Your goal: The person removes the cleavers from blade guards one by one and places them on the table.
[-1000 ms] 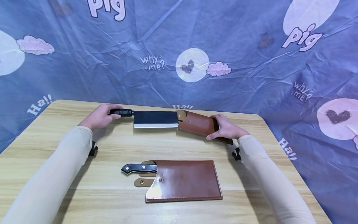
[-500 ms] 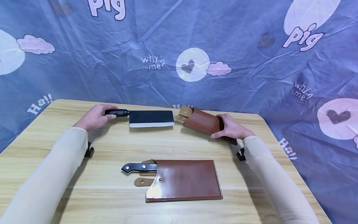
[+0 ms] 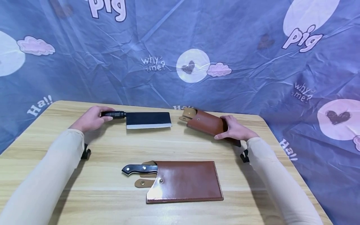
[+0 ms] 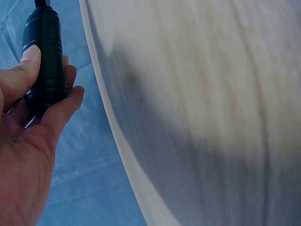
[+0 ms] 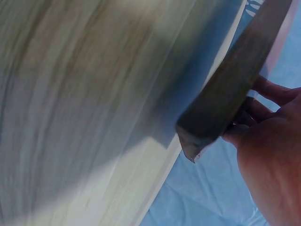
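Note:
My left hand grips the black handle of a cleaver. Its dark blade points right, with the bright edge facing the front of the table. At the back right, my right hand holds a brown leather knife sheath by its closed end, thumb on the near side and fingers over the far side. The sheath tilts, and its mouth with tan straps faces the cleaver, a gap between them. In the right wrist view the sheath's narrow edge shows above its shadow on the wood.
Nearer the front lies a second brown sheath on the wooden table, with a black riveted knife handle sticking out to the left and a loose tan strap. A blue printed cloth hangs behind the table's back edge.
The cleaver's blade tip has come away from the sheath's mouth. My left hand has moved left with the cleaver, my right hand slightly right with the sheath. The front sheath stays put.

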The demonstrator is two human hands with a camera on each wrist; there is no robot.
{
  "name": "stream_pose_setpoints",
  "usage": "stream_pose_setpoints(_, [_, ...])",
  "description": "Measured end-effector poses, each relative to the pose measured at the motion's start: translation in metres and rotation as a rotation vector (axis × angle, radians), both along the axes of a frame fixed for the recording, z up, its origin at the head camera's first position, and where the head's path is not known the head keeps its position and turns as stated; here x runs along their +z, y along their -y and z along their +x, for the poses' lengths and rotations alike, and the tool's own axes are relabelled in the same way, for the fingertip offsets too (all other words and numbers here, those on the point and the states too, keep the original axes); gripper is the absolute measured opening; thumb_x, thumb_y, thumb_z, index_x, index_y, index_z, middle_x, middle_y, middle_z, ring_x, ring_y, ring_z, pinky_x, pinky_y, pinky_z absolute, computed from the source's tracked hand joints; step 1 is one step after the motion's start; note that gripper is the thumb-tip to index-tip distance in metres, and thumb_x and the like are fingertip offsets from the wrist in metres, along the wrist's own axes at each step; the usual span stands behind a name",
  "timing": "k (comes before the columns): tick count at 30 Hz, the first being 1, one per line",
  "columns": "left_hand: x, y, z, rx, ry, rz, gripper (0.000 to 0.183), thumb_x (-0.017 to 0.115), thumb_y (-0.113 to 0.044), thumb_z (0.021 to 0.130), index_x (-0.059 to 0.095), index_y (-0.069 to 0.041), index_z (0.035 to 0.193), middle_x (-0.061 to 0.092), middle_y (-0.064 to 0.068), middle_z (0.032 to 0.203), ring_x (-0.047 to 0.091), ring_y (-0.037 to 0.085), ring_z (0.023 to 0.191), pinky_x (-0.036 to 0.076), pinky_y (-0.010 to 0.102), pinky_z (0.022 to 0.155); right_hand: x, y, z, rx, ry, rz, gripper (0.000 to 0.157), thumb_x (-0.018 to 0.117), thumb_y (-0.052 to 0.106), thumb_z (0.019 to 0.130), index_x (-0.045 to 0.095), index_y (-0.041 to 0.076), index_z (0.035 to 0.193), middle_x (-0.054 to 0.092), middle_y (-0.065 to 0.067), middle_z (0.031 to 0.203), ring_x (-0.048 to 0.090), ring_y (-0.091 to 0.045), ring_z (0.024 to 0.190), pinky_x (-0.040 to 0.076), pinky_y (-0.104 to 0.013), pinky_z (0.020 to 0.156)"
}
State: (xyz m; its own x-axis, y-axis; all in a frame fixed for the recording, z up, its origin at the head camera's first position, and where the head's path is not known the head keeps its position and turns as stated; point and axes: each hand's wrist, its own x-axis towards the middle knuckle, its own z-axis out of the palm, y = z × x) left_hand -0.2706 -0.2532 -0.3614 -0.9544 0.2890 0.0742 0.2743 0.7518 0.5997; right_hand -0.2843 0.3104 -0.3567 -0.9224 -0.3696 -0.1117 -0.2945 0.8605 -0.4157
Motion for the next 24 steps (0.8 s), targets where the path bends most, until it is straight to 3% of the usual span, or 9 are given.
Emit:
stream_pose_setpoints(12, [0.005,0.013,0.006,0.006,0.024,-0.028,0.043,0.055,-0.016,0.089,0.047,0.003,0.126,0.050,0.027,0.118,0.047,0.031,0.092,0.033,0.046,0.084,0.001,-0.010,0.001,-0.003,0.024,0.006,0.112,0.072,0.061,0.058,0.021,0.004,0.139,0.024,-0.017,0.135,0.023,-0.032,0.122,0.027,-0.051,0.094])
stream_pose_setpoints(24, [0.002,0.022,0.008,0.002,0.004,-0.068,0.041,0.055,-0.015,0.090,0.048,0.005,0.124,0.055,0.024,0.105,0.048,0.023,0.068,0.036,0.037,0.067,-0.001,-0.027,0.008,-0.024,0.036,0.006,0.110,0.073,0.059,0.060,0.021,0.000,0.138,0.023,-0.021,0.134,0.023,-0.034,0.121,0.026,-0.053,0.093])
